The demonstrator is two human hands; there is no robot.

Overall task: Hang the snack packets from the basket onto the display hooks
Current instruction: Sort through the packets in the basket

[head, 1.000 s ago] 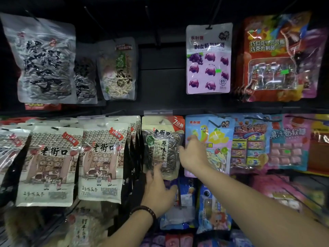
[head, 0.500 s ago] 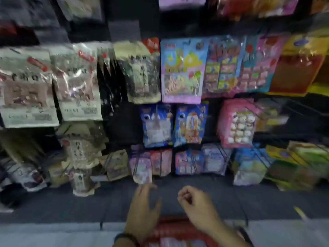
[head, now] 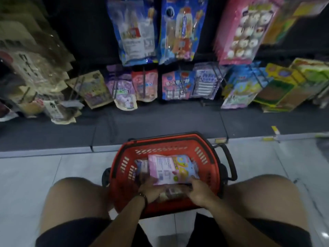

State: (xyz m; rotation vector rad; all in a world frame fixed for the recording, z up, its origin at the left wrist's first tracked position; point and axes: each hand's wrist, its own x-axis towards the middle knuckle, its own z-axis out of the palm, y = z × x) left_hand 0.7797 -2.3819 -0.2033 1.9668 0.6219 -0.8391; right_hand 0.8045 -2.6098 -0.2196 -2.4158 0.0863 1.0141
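Note:
A red plastic basket [head: 120, 158] stands on the floor between my knees. On top of its contents lies a pink and blue snack packet [head: 171, 169]. My left hand [head: 150, 189] grips the packet's near left corner, and my right hand [head: 198, 192] curls its fingers round the near right edge. Other packets [head: 142, 168] lie underneath, partly hidden. Above the basket, display hooks [head: 144, 80] carry rows of hanging snack packets [head: 136, 32].
A dark shelf base [head: 160, 120] runs across in front of the basket, above a pale tiled floor [head: 53, 170]. Brown packets [head: 33, 68] crowd the left, green and yellow ones [head: 284, 86] the right. My bare knees flank the basket. The basket's black handle [head: 229, 161] sticks out at right.
The view has swung down from the upper hooks to the floor. Both hands left the hanging packets, dropped into the basket and took hold of the pink packet.

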